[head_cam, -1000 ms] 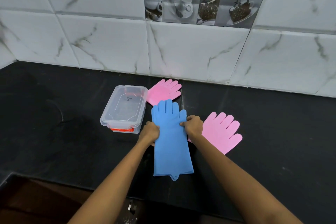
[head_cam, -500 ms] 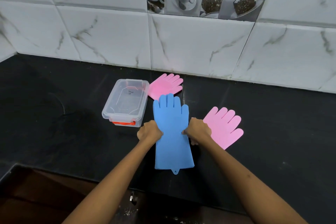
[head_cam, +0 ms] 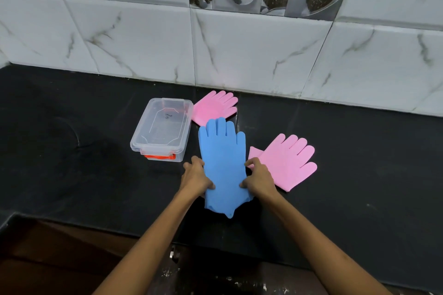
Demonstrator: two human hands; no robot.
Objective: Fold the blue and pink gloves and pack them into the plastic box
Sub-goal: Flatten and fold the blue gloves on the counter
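A blue glove (head_cam: 223, 158) lies flat on the black counter, fingers pointing to the wall. My left hand (head_cam: 195, 176) grips its left edge near the cuff, and my right hand (head_cam: 259, 178) grips its right edge. The cuff end (head_cam: 227, 208) is slightly lifted and wrinkled. One pink glove (head_cam: 287, 163) lies to the right, partly under my right hand. A second pink glove (head_cam: 214, 108) lies behind the blue one. A clear plastic box (head_cam: 163, 128) with its lid shut and an orange latch stands to the left.
The black counter (head_cam: 359, 175) ends at a tiled wall (head_cam: 239, 50) behind the gloves. Its front edge (head_cam: 119, 230) runs close below my forearms, with a dark drop beneath. A faint round mark shows on the counter at the left.
Both hands have slid down the blue glove's edges toward the cuff. The cuff end has lifted and wrinkled. The box and pink gloves have not moved.
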